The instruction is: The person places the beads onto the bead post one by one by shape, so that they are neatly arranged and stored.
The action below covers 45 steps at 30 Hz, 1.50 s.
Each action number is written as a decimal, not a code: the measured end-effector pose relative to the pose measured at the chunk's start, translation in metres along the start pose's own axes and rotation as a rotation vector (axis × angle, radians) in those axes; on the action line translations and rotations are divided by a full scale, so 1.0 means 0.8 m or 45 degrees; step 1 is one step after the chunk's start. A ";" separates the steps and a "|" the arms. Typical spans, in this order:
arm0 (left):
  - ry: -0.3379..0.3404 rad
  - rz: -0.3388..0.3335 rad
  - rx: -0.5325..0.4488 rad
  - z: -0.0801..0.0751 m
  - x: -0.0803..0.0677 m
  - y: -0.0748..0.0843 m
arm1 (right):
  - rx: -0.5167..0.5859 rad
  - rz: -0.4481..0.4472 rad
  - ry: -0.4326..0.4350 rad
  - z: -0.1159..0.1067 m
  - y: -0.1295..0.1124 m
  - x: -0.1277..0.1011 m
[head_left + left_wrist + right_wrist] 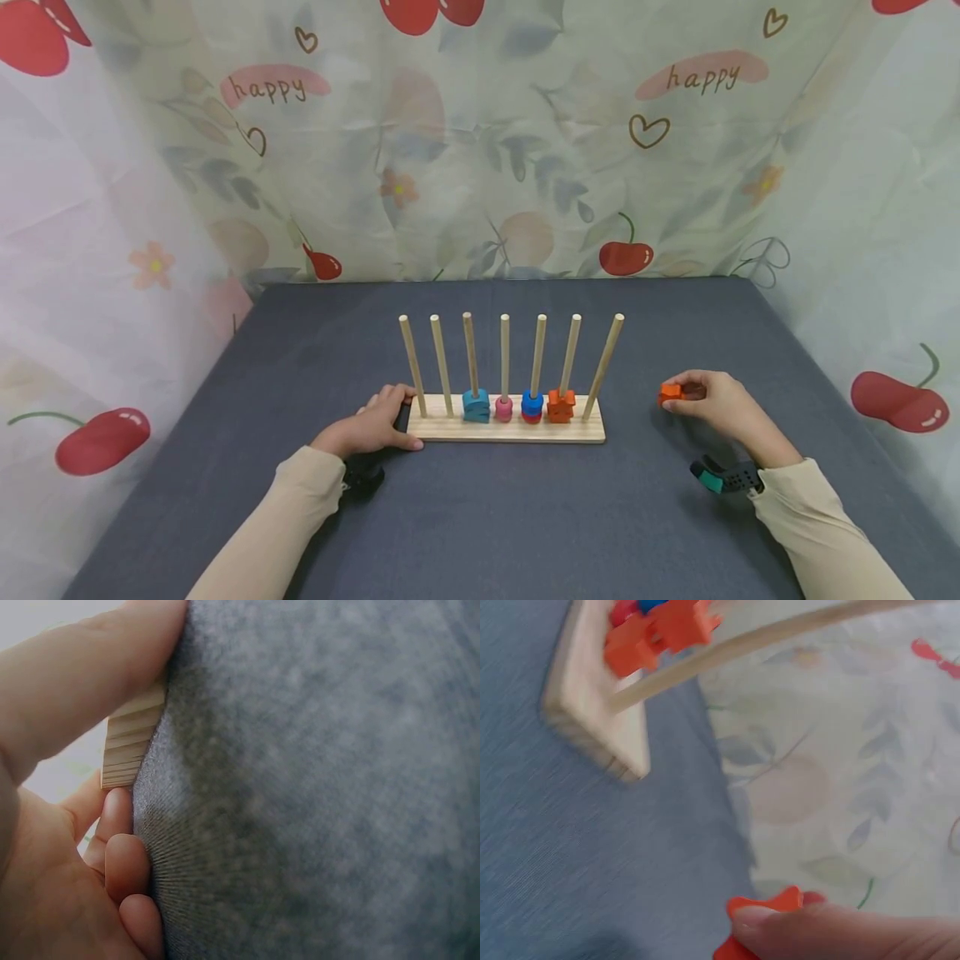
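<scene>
Orange block [671, 392] — small, probably painted wood: light, rigid, best pinched across its flat sides. It sits in the right hand [716, 404], fingertips pinching it, low over the grey table [480, 517] near its right edge. Left hand [367, 429] grips the peg board [510, 429] at its left end — thumb and fingers curled round the base.

head view looks forward and down from above the table [525, 517], far enough to take in the whole peg rack [506, 429], both forearms and the curtain behind. left wrist view sits very close, low by the cloth, showing only the rack's end corner [131, 742] at upper left beside the fingers [124, 855]. right wrist view is low and tilted, looking across to the rack's other end [600, 720] at upper left. all three share the rack.
</scene>
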<state>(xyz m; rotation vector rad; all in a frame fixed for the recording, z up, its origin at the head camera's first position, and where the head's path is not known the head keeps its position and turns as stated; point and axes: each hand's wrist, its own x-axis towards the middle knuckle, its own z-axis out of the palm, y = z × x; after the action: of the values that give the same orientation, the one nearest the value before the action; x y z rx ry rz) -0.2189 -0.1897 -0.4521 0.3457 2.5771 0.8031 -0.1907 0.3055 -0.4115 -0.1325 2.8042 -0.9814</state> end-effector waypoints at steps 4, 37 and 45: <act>-0.002 0.000 0.006 0.000 0.000 -0.001 | 0.032 0.001 0.081 -0.012 -0.024 0.001; -0.009 -0.003 -0.006 -0.001 -0.001 -0.001 | 0.681 -0.666 0.431 -0.048 -0.200 -0.005; -0.020 -0.008 -0.002 -0.002 0.001 -0.001 | 0.632 -0.674 0.325 -0.030 -0.204 0.007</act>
<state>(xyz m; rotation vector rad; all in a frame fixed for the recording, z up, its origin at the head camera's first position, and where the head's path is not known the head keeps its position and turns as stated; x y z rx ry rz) -0.2201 -0.1907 -0.4514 0.3425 2.5617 0.7968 -0.1964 0.1922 -0.2919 -0.7542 2.6801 -1.8971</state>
